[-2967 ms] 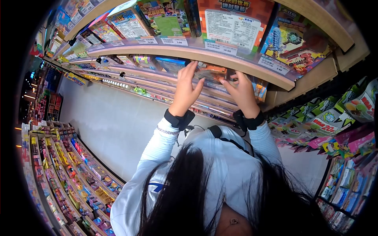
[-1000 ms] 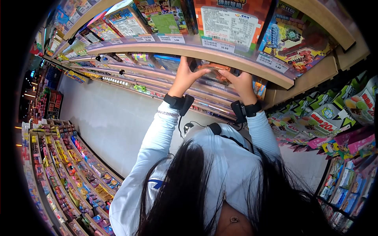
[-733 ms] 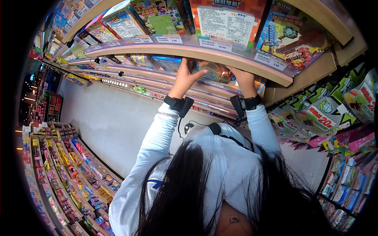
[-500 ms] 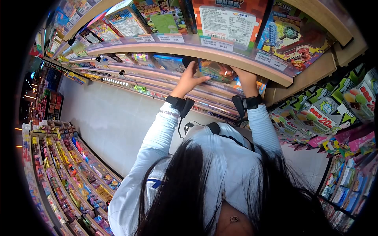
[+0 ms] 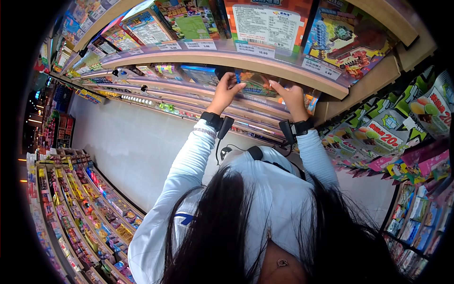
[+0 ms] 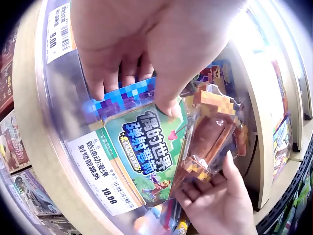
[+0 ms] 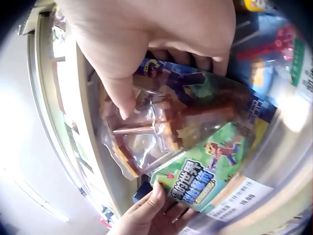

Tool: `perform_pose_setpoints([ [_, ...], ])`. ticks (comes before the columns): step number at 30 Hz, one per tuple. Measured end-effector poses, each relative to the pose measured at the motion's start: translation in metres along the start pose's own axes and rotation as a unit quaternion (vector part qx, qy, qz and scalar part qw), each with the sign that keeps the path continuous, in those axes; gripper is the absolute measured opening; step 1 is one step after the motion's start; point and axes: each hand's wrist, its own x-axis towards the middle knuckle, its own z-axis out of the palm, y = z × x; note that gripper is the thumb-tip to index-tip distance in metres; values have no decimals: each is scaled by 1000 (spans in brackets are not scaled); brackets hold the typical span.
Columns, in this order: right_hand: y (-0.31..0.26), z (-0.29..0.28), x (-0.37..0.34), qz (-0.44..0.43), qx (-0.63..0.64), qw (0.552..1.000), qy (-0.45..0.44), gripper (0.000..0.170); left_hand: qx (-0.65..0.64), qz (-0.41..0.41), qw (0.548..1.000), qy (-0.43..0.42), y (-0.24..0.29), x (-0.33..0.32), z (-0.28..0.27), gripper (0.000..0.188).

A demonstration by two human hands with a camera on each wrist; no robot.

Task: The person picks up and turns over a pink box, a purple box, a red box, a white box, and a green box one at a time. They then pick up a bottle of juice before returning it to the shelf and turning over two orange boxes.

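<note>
A toy crossbow in a clear blister pack with a green printed card (image 6: 151,142) stands on the lower shelf, behind a price strip reading 10.00. In the head view the pack (image 5: 259,84) shows between my two hands, partly under the upper shelf's edge. My left hand (image 5: 224,94) grips the card side, thumb on its front and fingers at the blue pixel-patterned edge. Opposite it, my right hand (image 5: 294,100) holds the blister side, thumb (image 7: 122,100) on the clear plastic over the brown crossbow and fingers behind the card. The fingertips there are hidden.
Above hangs the upper shelf edge (image 5: 213,59), close over both hands, bearing an orange box (image 5: 267,28) and a yellow one (image 5: 347,45). Green snack bags (image 5: 383,130) hang at the right. Another stocked rack (image 5: 85,203) stands behind, left.
My right hand has drawn back from beneath the upper shelf, its thumb showing again on the pack. The left thumb has come in to the card. Earlier, both hands shifted their hold.
</note>
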Motion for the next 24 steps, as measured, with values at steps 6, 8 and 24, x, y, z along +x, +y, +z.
perform_pose_setpoints([
  [6,17,5,-9,-23,12,1000,14,51,-25,-3,1000,12,-12,-4,-3,57],
  [8,11,7,-10,-29,-30,999,7,51,-8,3,1000,18,-12,-7,-4,61],
  [24,-11,-15,-47,-77,-195,961,181,64,59,83,984,147,21,-62,22,63],
])
